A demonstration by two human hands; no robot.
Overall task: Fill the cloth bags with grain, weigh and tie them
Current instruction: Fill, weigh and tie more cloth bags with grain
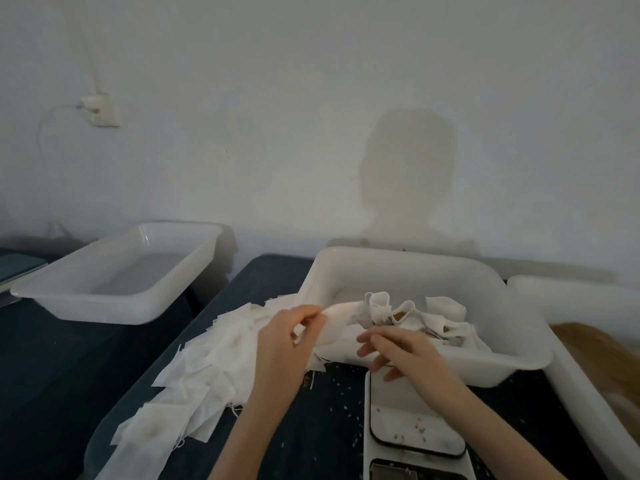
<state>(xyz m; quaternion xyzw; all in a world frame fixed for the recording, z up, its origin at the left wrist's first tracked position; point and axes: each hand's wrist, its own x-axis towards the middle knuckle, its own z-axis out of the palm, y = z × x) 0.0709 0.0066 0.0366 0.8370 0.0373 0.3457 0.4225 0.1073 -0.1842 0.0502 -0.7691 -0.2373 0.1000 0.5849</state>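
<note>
While between hands (287, 337) (398, 355) (bare), cloth bag (341, 315)

We see the left hand (287, 336) pinching a cloth bag (334, 315) beside the white tub (408, 268), the right hand (403, 355) open above the scale (412, 427).

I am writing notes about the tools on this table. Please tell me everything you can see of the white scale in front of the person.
The scale is a flat white device lying on the dark table, just before the middle tub. Its pan is a rounded white plate with a dark edge; a few grains lie on it. A display window shows at the near end, unreadable. The right hand hovers over its far end; contact is unclear.
</note>
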